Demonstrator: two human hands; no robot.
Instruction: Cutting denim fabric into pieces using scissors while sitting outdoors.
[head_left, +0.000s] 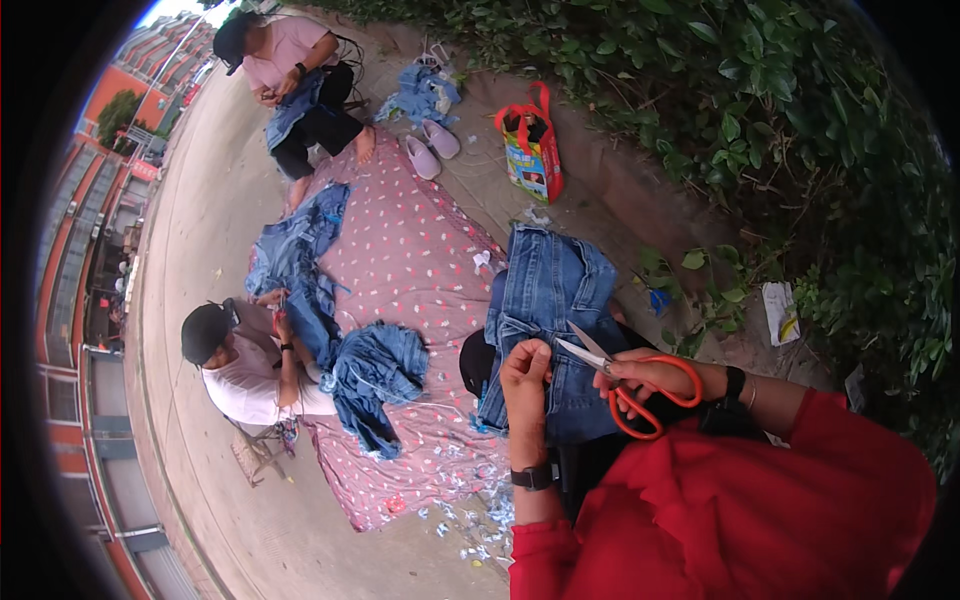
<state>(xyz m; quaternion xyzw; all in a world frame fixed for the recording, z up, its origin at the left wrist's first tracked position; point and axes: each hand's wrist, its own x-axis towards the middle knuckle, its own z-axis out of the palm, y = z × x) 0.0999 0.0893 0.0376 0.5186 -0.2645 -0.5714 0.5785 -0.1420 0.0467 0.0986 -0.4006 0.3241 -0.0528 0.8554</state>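
Blue denim jeans (559, 277) lie over my lap. Orange-handled scissors (652, 394) are in my right hand (637, 379), their blades parted and pointing towards my left hand. Just left of the blade tips, my left hand (527, 367) is raised over the denim with thumb and forefinger together; whether a small scrap or thread is between them cannot be told. Both wrists carry dark bands.
A patterned pink cloth (405, 247) covers the ground, with more denim (379, 367) and scraps on it. Two people in caps sit at its far side, handling denim. Shoes (424, 157), a red-handled bag (531, 154) and a leafy hedge (750, 112) stand beyond.
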